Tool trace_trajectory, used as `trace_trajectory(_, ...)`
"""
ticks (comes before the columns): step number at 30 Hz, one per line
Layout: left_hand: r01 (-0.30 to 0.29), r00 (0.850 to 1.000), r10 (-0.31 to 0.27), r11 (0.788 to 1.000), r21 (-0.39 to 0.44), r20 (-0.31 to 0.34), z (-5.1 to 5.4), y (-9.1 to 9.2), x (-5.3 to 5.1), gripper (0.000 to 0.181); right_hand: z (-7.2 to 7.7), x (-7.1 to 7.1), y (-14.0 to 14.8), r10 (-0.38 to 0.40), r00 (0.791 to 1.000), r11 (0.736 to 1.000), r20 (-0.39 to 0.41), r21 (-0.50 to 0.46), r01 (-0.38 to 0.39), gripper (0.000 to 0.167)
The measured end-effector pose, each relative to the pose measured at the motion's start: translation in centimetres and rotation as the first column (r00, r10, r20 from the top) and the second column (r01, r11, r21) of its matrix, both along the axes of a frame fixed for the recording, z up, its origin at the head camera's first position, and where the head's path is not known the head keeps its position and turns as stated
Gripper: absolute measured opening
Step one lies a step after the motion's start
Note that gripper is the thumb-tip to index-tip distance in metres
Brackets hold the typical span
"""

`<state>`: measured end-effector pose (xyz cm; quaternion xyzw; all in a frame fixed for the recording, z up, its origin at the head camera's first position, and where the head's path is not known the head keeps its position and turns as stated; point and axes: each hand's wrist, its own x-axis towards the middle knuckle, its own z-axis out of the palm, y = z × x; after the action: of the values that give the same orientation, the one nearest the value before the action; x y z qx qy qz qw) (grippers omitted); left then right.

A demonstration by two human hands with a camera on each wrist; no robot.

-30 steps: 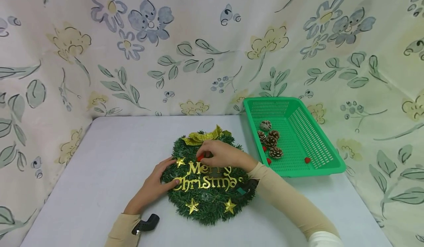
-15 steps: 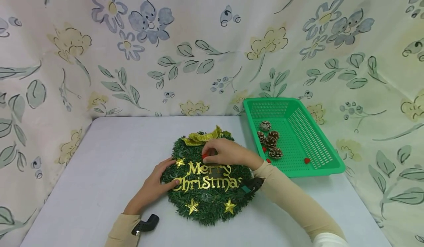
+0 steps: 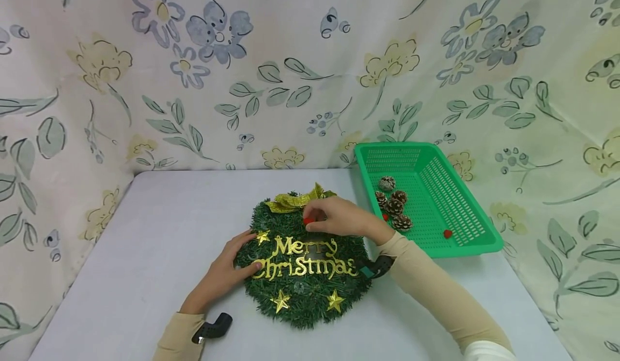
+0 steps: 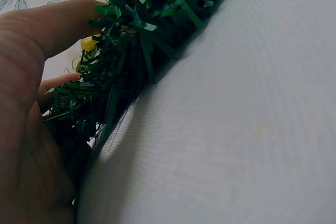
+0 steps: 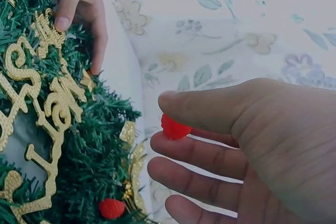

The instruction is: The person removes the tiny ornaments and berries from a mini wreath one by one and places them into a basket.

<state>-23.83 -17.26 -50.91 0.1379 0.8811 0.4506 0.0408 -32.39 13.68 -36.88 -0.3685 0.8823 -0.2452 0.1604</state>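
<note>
A round green wreath [image 3: 305, 285] lies on the table, with gold "Merry Christmas" letters [image 3: 304, 267], gold stars [image 3: 280, 300] and a gold ribbon bow [image 3: 290, 202] at its far side. My left hand [image 3: 225, 269] holds the wreath's left edge, thumb on the letters; the left wrist view shows its thumb and a finger on the greenery [image 4: 142, 30]. Over the wreath's upper right, my right hand [image 3: 341, 218] pinches a small bumpy red berry [image 5: 176, 128] between thumb and index finger. Another red berry [image 5: 112, 208] sits in the greenery near the bow.
At the right stands a green plastic basket [image 3: 438, 210] with slotted walls. Several pine cones [image 3: 394, 206] lie along its left side, with red berries [image 3: 448, 234] about its floor. A floral cloth [image 3: 290, 81] hangs behind the white table [image 3: 121, 275].
My right hand has moved rightward across the upper wreath with the red berry pinched in it. The left hand has stayed on the wreath's edge.
</note>
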Motion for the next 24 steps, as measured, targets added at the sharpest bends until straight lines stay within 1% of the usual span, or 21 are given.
trace_trajectory(3, 0.000, 1.000, 0.000, 1.000, -0.001, -0.002, -0.1, 0.0, 0.0, 0.076, 0.3, -0.1, 0.3, 0.000, 1.000, 1.000, 0.008, -0.008, 0.000, 0.026)
trace_trajectory(9, 0.001, 1.000, -0.001, 1.000, 0.004, -0.001, 0.0, 0.0, 0.0, 0.076, 0.8, -0.3, 0.8, -0.008, 1.000, 1.000, -0.017, -0.025, 0.008, 0.025)
trace_trajectory(15, 0.002, 1.000, -0.002, 1.000, 0.010, -0.002, 0.0, 0.0, 0.0, 0.076, 1.0, -0.4, 1.4, -0.005, 1.000, 0.998, -0.021, -0.057, 0.004, 0.026)
trace_trajectory(20, 0.002, 1.000, -0.002, 1.000, 0.007, -0.001, 0.0, 0.0, 0.0, 0.076, 1.1, -0.5, 1.6, -0.013, 0.999, 0.999, -0.045, -0.047, 0.011, 0.027)
trace_trajectory(24, 0.000, 1.000, 0.000, 1.000, 0.007, 0.000, 0.1, 0.0, 0.0, 0.076, 1.3, -0.4, 1.8, -0.022, 0.999, 0.999, -0.024, -0.047, 0.021, 0.026)
